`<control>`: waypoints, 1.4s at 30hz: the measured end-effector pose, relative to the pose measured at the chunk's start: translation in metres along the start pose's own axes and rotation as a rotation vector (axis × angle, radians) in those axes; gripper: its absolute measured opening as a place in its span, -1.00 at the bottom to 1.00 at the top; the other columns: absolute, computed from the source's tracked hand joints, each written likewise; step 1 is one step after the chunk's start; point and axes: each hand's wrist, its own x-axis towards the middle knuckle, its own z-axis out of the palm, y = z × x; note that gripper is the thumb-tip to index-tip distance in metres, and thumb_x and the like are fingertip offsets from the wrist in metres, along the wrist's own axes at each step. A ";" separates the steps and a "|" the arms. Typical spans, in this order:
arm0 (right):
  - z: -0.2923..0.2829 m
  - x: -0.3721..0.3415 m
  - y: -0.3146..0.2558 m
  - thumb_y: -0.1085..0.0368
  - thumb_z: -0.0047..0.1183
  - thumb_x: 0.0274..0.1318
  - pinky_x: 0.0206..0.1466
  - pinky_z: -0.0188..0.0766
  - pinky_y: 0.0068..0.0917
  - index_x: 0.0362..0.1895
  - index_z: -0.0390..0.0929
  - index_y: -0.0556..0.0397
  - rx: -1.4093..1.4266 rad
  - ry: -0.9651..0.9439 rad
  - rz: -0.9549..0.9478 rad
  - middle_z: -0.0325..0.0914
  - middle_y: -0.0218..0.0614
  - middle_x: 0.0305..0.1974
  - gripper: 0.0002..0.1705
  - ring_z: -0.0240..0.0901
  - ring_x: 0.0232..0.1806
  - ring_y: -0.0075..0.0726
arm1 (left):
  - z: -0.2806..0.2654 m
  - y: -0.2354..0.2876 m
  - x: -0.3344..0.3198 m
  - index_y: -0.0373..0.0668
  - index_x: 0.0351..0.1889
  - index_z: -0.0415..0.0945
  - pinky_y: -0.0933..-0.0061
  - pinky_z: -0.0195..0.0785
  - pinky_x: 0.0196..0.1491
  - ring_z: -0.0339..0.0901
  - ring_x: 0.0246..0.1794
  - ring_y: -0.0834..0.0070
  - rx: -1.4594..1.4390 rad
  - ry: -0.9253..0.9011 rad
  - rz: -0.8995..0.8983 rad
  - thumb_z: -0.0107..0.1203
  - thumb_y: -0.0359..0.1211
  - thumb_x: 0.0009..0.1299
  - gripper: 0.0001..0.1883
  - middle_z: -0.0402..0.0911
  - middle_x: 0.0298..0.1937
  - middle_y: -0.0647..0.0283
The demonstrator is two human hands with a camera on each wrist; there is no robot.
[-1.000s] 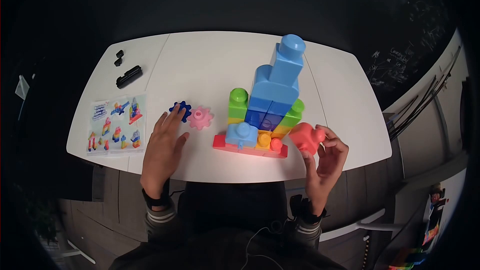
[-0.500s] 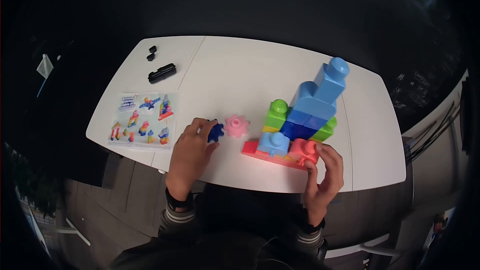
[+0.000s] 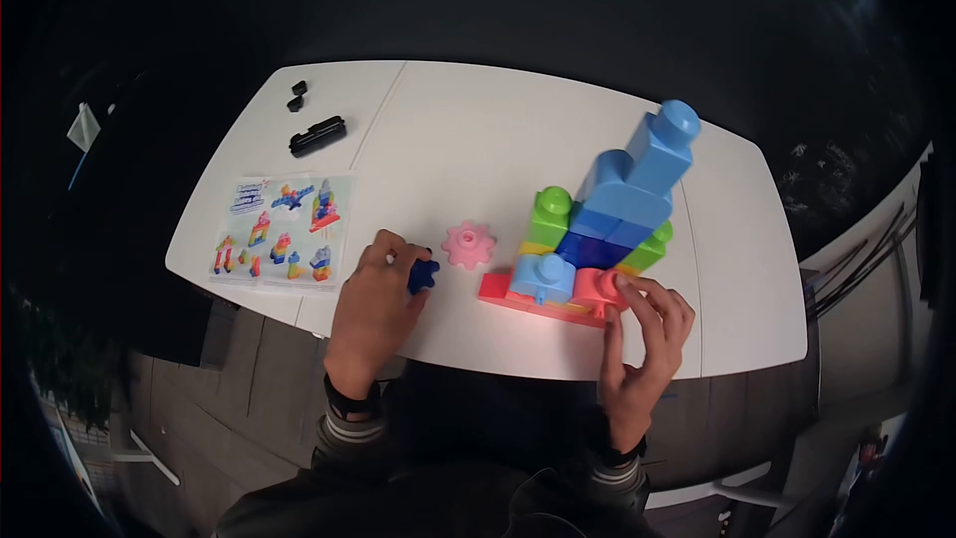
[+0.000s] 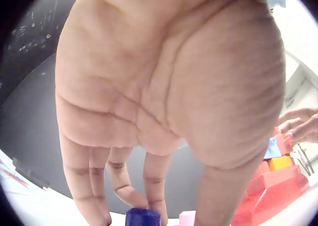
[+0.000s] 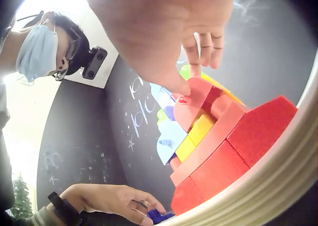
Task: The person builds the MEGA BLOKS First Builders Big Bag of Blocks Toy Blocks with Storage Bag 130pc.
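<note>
My right hand (image 3: 642, 359) pinches a red block (image 3: 596, 286) with a small peg on its front, between thumb and fingertips. This block sits low on the front of a brick tower (image 3: 607, 224), beside a light blue block (image 3: 544, 277) with a similar peg. In the right wrist view the red block (image 5: 191, 107) leans over a yellow brick (image 5: 186, 149) and the red base (image 5: 218, 171). My left hand (image 3: 373, 314) grips a dark blue gear (image 3: 424, 276) at the table, thumb and fingers round its edge. A pink gear (image 3: 468, 244) lies just beyond it.
A printed sheet of building pictures (image 3: 279, 234) lies at the left of the white table (image 3: 438, 139). Behind it are a black cylindrical object (image 3: 319, 136) and small black pieces (image 3: 297, 97). The tower rises tall at its back right, light blue on top.
My right hand has brought the red block from beside the tower onto its front. My left hand has closed round the blue gear and drawn it off the pink one. The head view has shifted.
</note>
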 end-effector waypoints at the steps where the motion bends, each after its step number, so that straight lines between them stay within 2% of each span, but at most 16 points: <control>1: 0.000 0.001 -0.001 0.54 0.44 0.29 0.35 0.48 -0.13 0.35 0.89 -0.08 0.005 -0.004 0.007 0.76 -0.27 0.26 -0.44 0.46 0.24 0.00 | -0.004 0.005 0.000 -0.17 0.16 0.72 0.01 0.71 0.17 0.79 0.13 0.04 -0.019 0.010 -0.034 0.57 -0.54 0.35 -0.57 0.61 0.20 0.12; 3: 0.000 -0.001 -0.001 0.52 0.45 0.29 0.35 0.48 -0.12 0.36 0.89 -0.09 -0.005 -0.013 0.021 0.73 -0.27 0.30 -0.44 0.45 0.26 0.01 | -0.004 0.008 0.000 -0.20 0.14 0.72 0.03 0.71 0.16 0.81 0.10 0.06 -0.044 0.012 -0.059 0.56 -0.58 0.33 -0.58 0.64 0.18 0.12; 6: 0.000 -0.005 0.003 0.49 0.46 0.31 0.33 0.50 -0.13 0.37 0.88 -0.09 -0.028 -0.025 0.024 0.67 -0.25 0.34 -0.45 0.44 0.27 0.00 | -0.005 0.001 0.001 -0.21 0.09 0.69 -0.06 0.70 0.07 0.79 0.10 0.00 -0.052 0.005 -0.067 0.51 -0.60 0.37 -0.64 0.58 0.24 0.11; 9: -0.001 -0.008 0.004 0.48 0.46 0.32 0.31 0.51 -0.16 0.38 0.88 -0.07 0.099 -0.048 0.118 0.65 -0.20 0.35 -0.45 0.44 0.27 -0.03 | -0.002 -0.002 0.003 -0.24 0.08 0.67 -0.06 0.70 0.04 0.79 0.06 -0.02 -0.086 0.004 -0.047 0.48 -0.65 0.36 -0.63 0.63 0.20 0.08; 11: 0.000 -0.007 0.004 0.47 0.47 0.33 0.30 0.52 -0.17 0.39 0.86 -0.02 0.086 -0.033 0.058 0.63 -0.14 0.37 -0.45 0.48 0.24 -0.06 | -0.004 0.004 0.002 -0.25 0.10 0.66 -0.04 0.70 0.08 0.80 0.08 -0.04 -0.116 0.054 -0.051 0.54 -0.64 0.32 -0.58 0.69 0.15 0.04; 15: 0.007 -0.011 0.010 0.47 0.46 0.35 0.32 0.55 -0.15 0.45 0.78 0.07 0.162 0.054 0.079 0.60 -0.07 0.41 -0.42 0.53 0.27 -0.01 | -0.008 0.006 0.000 -0.24 0.13 0.66 -0.03 0.69 0.15 0.80 0.13 -0.04 -0.140 0.028 -0.049 0.60 -0.62 0.28 -0.52 0.71 0.14 0.05; 17: 0.010 -0.014 0.021 0.45 0.42 0.42 0.35 0.56 -0.13 0.52 0.67 0.13 0.258 0.145 0.126 0.58 -0.03 0.45 -0.39 0.57 0.34 0.02 | -0.009 0.004 -0.001 -0.24 0.18 0.68 0.04 0.69 0.21 0.82 0.13 -0.01 -0.068 -0.001 -0.084 0.66 -0.61 0.21 -0.43 0.73 0.20 0.04; 21: 0.019 -0.021 0.038 0.45 0.34 0.51 0.37 0.57 -0.14 0.55 0.59 0.14 0.297 0.166 0.271 0.59 -0.03 0.47 -0.41 0.56 0.43 -0.01 | -0.012 0.007 -0.004 -0.21 0.24 0.69 0.03 0.68 0.25 0.81 0.17 -0.03 -0.079 0.005 -0.030 0.63 -0.62 0.25 -0.42 0.74 0.19 0.04; 23: 0.027 -0.028 0.047 0.45 0.28 0.58 0.38 0.58 -0.18 0.54 0.60 0.12 0.373 0.192 0.395 0.60 -0.07 0.47 -0.48 0.58 0.44 -0.10 | -0.013 0.009 -0.004 -0.19 0.30 0.70 0.03 0.65 0.28 0.80 0.20 -0.04 -0.060 0.032 0.062 0.58 -0.61 0.34 -0.44 0.71 0.24 0.04; 24: 0.028 -0.029 0.049 0.45 0.28 0.58 0.38 0.58 -0.18 0.54 0.60 0.12 0.372 0.189 0.398 0.60 -0.07 0.47 -0.48 0.58 0.44 -0.10 | -0.013 0.011 -0.004 -0.19 0.30 0.70 0.03 0.65 0.28 0.80 0.20 -0.04 -0.060 0.029 0.060 0.58 -0.61 0.34 -0.44 0.71 0.24 0.04; 26: 0.031 -0.031 0.051 0.47 0.24 0.62 0.40 0.58 -0.25 0.49 0.61 0.12 0.471 0.227 0.461 0.61 -0.11 0.48 -0.55 0.58 0.46 -0.16 | -0.015 0.018 -0.002 -0.18 0.33 0.71 -0.01 0.66 0.22 0.79 0.22 -0.05 -0.137 0.016 0.048 0.48 -0.59 0.47 -0.53 0.66 0.31 0.02; 30: 0.030 -0.034 0.053 0.50 0.21 0.63 0.39 0.58 -0.29 0.42 0.64 0.12 0.508 0.243 0.452 0.61 -0.12 0.47 -0.62 0.60 0.45 -0.19 | -0.017 0.028 -0.004 -0.20 0.29 0.70 0.02 0.67 0.15 0.79 0.15 0.00 -0.278 -0.007 -0.009 0.40 -0.55 0.58 -0.65 0.59 0.33 0.02; 32: 0.031 -0.034 0.054 0.53 0.20 0.61 0.36 0.60 -0.29 0.34 0.67 0.12 0.474 0.224 0.433 0.62 -0.11 0.45 -0.67 0.61 0.43 -0.19 | -0.022 0.026 -0.005 -0.19 0.28 0.66 0.11 0.68 0.12 0.76 0.10 0.09 -0.281 -0.119 0.047 0.36 -0.53 0.64 -0.70 0.56 0.30 0.05; 36: 0.029 -0.034 0.052 0.57 0.20 0.57 0.34 0.61 -0.29 0.26 0.71 0.13 0.427 0.210 0.415 0.64 -0.10 0.43 -0.71 0.63 0.40 -0.18 | -0.018 0.029 -0.006 -0.19 0.28 0.61 0.22 0.66 0.13 0.73 0.05 0.16 -0.354 -0.205 0.069 0.37 -0.54 0.63 -0.69 0.55 0.27 0.06; 38: 0.030 -0.034 0.052 0.58 0.20 0.53 0.33 0.61 -0.29 0.22 0.72 0.14 0.399 0.207 0.391 0.66 -0.08 0.41 -0.72 0.64 0.38 -0.17 | -0.009 0.039 -0.007 -0.22 0.29 0.58 0.25 0.66 0.16 0.75 0.04 0.17 -0.469 -0.062 0.211 0.41 -0.60 0.58 -0.62 0.55 0.25 0.05; 42: 0.030 -0.035 0.051 0.59 0.20 0.53 0.32 0.61 -0.30 0.20 0.73 0.14 0.399 0.203 0.393 0.67 -0.09 0.39 -0.73 0.65 0.36 -0.18 | -0.002 0.056 -0.010 -0.19 0.35 0.62 0.15 0.64 0.25 0.78 0.10 0.07 -0.552 -0.059 0.278 0.56 -0.49 0.51 -0.50 0.69 0.23 0.08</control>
